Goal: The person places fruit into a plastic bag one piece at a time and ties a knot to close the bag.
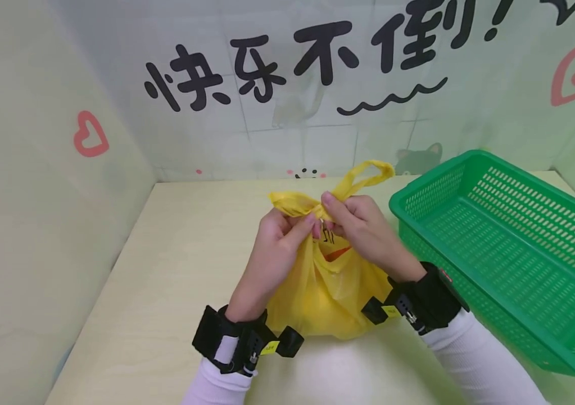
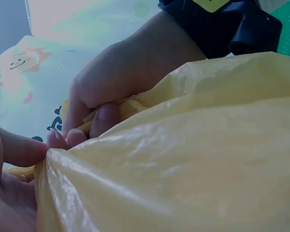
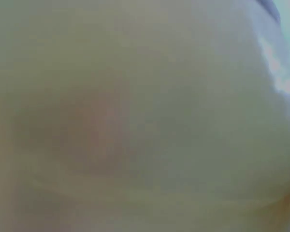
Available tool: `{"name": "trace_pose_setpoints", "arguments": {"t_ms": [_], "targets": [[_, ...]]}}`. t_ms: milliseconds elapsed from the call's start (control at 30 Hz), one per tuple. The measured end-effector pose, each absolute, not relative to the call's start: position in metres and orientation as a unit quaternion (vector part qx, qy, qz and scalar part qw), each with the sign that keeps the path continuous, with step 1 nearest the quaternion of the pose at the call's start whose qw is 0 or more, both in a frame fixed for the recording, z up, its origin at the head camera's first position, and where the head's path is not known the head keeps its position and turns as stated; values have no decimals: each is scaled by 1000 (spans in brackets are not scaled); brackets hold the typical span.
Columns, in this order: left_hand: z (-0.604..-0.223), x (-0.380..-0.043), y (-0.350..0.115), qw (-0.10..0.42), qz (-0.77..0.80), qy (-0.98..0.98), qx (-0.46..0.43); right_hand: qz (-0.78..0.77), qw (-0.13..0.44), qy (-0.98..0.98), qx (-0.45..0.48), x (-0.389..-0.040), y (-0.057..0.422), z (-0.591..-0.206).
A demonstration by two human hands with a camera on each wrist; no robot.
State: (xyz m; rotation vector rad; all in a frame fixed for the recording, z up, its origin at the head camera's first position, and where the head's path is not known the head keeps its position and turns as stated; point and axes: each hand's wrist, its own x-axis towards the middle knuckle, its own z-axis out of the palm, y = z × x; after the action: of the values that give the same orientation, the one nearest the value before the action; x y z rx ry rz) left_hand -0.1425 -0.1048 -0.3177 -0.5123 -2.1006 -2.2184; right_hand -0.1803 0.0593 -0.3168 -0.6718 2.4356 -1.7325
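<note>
A full yellow plastic bag [image 1: 317, 298] stands on the table, its two handles gathered and crossed at the top. My left hand [image 1: 277, 242] pinches the bag's neck from the left, thumb against the crossed plastic. From the other side my right hand [image 1: 363, 228] grips the handles at the same spot, with one handle loop sticking up above it. Both hands nearly touch. In the left wrist view the bag's side [image 2: 174, 164] bulges large, with the right hand [image 2: 121, 72] behind it. Blurred plastic fills most of the right wrist view. The bag's contents are hidden.
To the right stands a green plastic basket [image 1: 530, 253] with slotted walls, close to my right forearm. The pale table [image 1: 166, 270] ends at a back wall [image 1: 267, 146] covered with printed lettering. A plain side wall [image 1: 29, 197] borders the left.
</note>
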Motion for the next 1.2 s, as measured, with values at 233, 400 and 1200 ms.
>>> {"name": "trace_pose_setpoints", "arguments": {"t_ms": [233,400,1200], "targets": [[-317,-141,-106,10,-724,-666,-179,-585,48,775,-233,-181,65,-316],[-317,-142,-109,-7,-724,-668,-171,-612,80,757,-216,-182,69,-318],[-317,-144,-114,-41,-727,-673,-125,-540,68,793,-274,-180,76,-312]]}}
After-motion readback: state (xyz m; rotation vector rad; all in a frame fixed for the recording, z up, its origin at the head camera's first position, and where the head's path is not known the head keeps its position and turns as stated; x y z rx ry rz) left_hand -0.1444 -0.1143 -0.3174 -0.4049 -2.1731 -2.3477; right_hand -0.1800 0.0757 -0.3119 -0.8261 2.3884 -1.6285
